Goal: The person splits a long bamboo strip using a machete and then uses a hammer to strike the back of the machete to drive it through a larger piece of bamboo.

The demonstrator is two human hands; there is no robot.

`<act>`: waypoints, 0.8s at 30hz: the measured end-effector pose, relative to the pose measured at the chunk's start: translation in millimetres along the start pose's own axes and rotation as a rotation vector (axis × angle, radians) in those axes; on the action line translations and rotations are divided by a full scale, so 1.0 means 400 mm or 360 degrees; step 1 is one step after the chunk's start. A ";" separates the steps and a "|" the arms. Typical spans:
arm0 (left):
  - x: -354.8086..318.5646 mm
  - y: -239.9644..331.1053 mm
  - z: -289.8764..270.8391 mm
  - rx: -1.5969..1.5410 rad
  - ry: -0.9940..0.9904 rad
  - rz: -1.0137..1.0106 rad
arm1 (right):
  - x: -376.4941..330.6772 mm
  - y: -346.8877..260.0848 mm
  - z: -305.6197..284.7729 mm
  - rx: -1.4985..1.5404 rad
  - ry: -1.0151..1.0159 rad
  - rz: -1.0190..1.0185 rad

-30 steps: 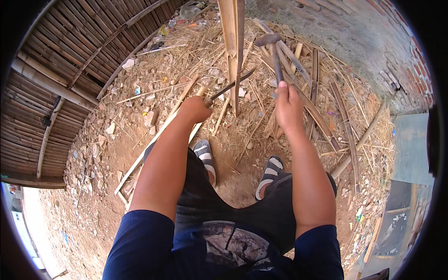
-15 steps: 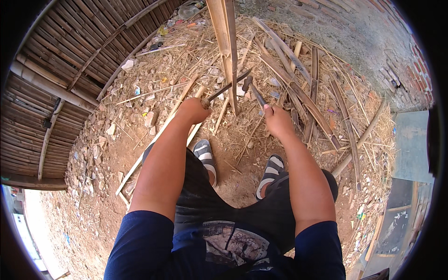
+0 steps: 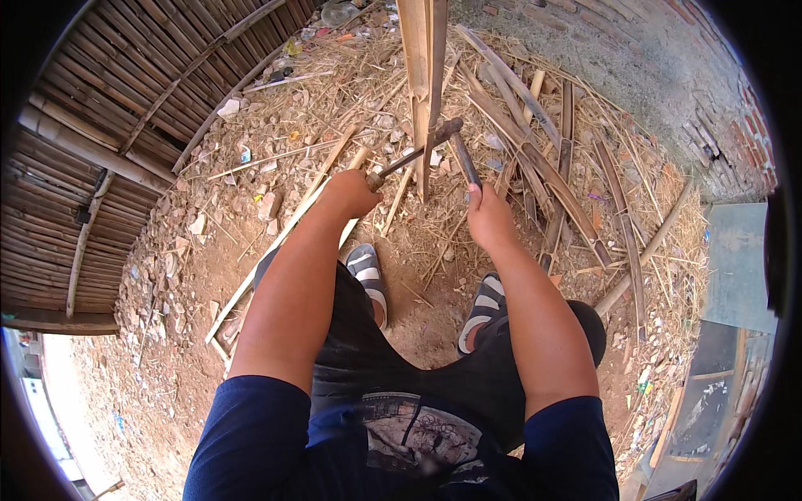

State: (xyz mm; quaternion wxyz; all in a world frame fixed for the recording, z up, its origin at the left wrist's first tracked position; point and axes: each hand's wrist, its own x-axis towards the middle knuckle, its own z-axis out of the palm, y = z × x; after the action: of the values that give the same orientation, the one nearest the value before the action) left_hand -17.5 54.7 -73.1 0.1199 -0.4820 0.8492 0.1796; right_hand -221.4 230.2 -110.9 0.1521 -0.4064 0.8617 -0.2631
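My left hand point(image 3: 351, 197) is closed around the wooden handle of a long knife point(image 3: 403, 164). The dark blade runs up and to the right, crossing a split bamboo pole point(image 3: 419, 75) near its lower end and lodged between its parted strips. In my right hand point(image 3: 491, 219) is a hammer point(image 3: 464, 160), gripped by its handle. The hammer's head is at the blade's far end, just right of the pole; whether they touch is hard to tell. The pole stands steeply and leaves the top of the picture.
Split bamboo pieces point(image 3: 551, 171) lie piled on the right, beside a worn brick wall point(image 3: 635, 92). A slatted bamboo wall point(image 3: 100, 108) rises at the left. Straw, stones and litter cover the dirt ground point(image 3: 200, 275). My sandals point(image 3: 366, 271) stand below my hands.
The hammer's head has swung up and inward to the blade's far end. The bamboo pole has shifted to the right, its strips standing apart at the knife. My left hand moved slightly.
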 end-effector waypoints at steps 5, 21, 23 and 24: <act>0.004 -0.017 0.017 -0.0022 0.0010 -0.0026 | 0.013 -0.017 -0.033 0.0102 0.0034 -0.0078; 0.015 -0.024 0.046 0.0032 0.0039 0.0020 | -0.024 -0.024 0.005 0.0089 -0.0107 0.0104; 0.018 -0.027 0.050 -0.0011 0.0043 -0.0008 | -0.015 -0.036 -0.008 0.0141 -0.0120 0.0103; 0.022 -0.035 0.053 -0.0015 0.0034 -0.0025 | -0.007 -0.035 -0.017 0.0164 -0.0113 0.0090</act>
State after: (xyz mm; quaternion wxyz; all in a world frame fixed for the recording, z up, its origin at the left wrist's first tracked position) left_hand -9.3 50.1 -98.3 0.1098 -0.4910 0.8458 0.1776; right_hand -214.4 227.2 -97.2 0.2106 -0.3827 0.8521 -0.2882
